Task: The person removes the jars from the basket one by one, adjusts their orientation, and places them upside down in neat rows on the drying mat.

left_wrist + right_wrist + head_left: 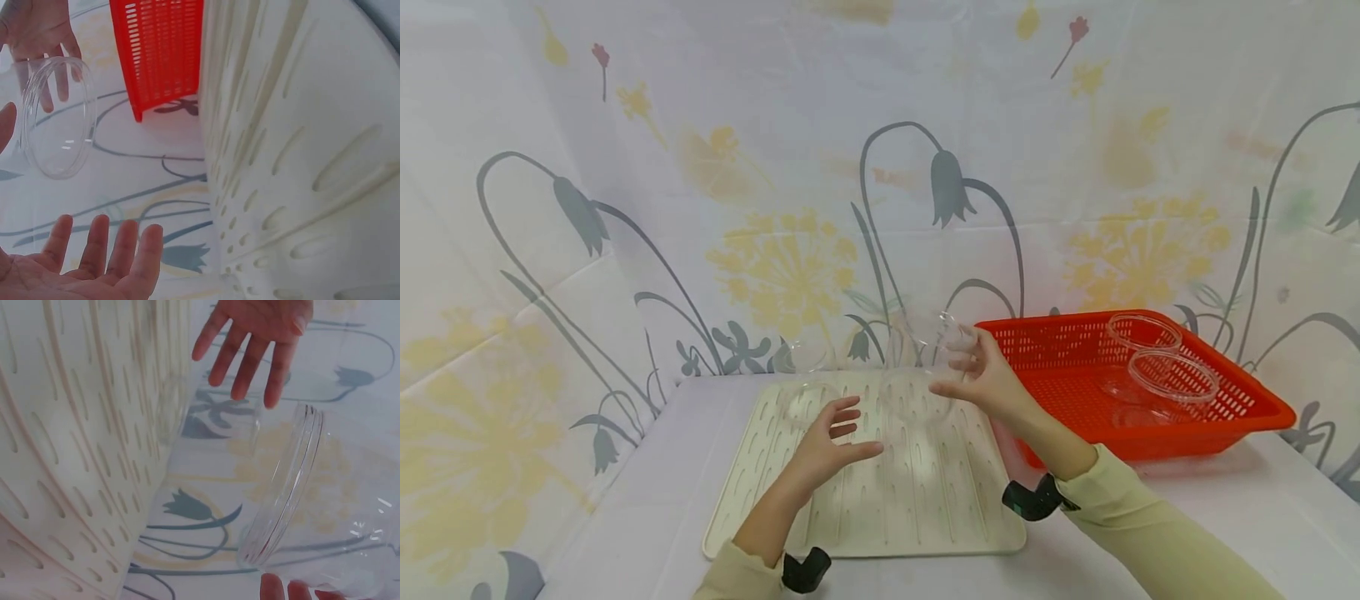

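A clear plastic jar (917, 375) hangs over the ribbed cream drying mat (895, 492), its wide threaded rim (287, 487) facing down toward the mat. My right hand (988, 379) grips this jar from its right side; the jar's transparent wall makes the exact contact hard to see. To the left of the jar, my left hand (823, 450) holds nothing, its fingers spread and thumb apart. In the left wrist view, the left hand's fingers (100, 247) are straight and apart from the jar. A second clear jar (212, 422) stands toward the back of the mat.
At the right stands a red perforated plastic basket (1210, 437) with two clear jars (1172, 375) inside, rims upward. Its left side is close to the mat's right edge. A flower-printed cloth (775, 208) hangs behind the white-covered table (647, 500).
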{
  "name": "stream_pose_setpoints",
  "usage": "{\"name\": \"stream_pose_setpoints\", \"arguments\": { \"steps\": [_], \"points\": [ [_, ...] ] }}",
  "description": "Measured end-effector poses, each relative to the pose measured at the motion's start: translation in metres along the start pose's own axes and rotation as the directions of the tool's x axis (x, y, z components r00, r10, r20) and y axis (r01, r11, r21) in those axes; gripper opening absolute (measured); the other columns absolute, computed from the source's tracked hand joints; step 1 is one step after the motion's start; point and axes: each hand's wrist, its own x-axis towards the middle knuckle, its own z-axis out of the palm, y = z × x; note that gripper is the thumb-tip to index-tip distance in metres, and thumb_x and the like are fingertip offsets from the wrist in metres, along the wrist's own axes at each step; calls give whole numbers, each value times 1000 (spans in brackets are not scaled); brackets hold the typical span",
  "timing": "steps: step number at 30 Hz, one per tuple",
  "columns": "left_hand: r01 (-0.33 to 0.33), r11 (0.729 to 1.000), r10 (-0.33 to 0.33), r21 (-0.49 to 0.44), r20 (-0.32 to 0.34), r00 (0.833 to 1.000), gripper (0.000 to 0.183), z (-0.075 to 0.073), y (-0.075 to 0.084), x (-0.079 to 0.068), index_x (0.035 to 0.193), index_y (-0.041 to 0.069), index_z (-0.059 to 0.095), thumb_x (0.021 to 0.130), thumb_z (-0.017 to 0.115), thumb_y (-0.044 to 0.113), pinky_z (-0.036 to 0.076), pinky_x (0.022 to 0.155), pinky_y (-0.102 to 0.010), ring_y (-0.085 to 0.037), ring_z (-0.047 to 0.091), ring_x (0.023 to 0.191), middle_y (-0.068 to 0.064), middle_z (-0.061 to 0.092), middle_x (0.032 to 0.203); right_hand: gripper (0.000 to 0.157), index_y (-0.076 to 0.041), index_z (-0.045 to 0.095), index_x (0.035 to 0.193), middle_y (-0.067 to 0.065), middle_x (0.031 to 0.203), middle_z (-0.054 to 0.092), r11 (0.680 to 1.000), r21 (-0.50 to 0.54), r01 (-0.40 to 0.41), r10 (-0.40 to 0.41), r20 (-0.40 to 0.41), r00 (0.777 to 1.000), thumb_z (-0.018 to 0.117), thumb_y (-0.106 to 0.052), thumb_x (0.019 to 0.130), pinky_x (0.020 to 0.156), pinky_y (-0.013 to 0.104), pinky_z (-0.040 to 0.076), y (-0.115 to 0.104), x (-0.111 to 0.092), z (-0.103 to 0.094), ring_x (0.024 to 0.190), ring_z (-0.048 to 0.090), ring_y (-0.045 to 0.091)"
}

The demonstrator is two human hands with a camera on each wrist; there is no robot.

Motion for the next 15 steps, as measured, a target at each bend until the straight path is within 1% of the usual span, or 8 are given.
{"name": "stream_pose_setpoints", "arguments": {
  "steps": [5, 8, 12, 15],
  "points": [
    [23, 1000, -22, 8, -28, 999, 74, -9, -7, -4, 137, 13, 41, 75, 79, 27, 44, 89, -48, -34, 45, 119, -14, 45, 133, 85, -9, 18, 142, 20, 139, 33, 1000, -11, -11, 11, -8, 1000, 75, -18, 79, 90, 56, 41, 3, 4, -1, 123, 40, 39],
    [35, 999, -35, 5, -44, 998, 74, -16, -12, -7, 137, 12, 42, 75, 79, 26, 45, 88, -48, -36, 46, 119, -15, 46, 132, 86, -9, 18, 143, 21, 139, 34, 1000, -25, -19, 19, -12, 1000, 75, -20, 79, 90, 56, 42, 6, 6, -1, 123, 40, 39],
    [62, 998, -61, 8, -74, 995, 71, -25, -19, -11, 135, 12, 43, 75, 79, 23, 45, 87, -48, -36, 47, 117, -16, 47, 131, 88, -9, 17, 144, 21, 139, 35, 999, -37, -25, 24, -21, 999, 75, -21, 79, 90, 55, 42, 11, 11, -1, 124, 40, 39],
    [80, 996, -76, 28, -105, 992, 69, -32, -25, -15, 134, 12, 46, 75, 79, 22, 46, 86, -47, -34, 49, 115, -16, 49, 129, 88, -9, 17, 144, 21, 139, 35, 999, -43, -32, 31, -30, 999, 75, -21, 79, 90, 54, 42, 13, 15, 0, 124, 40, 39]
  ]
}}
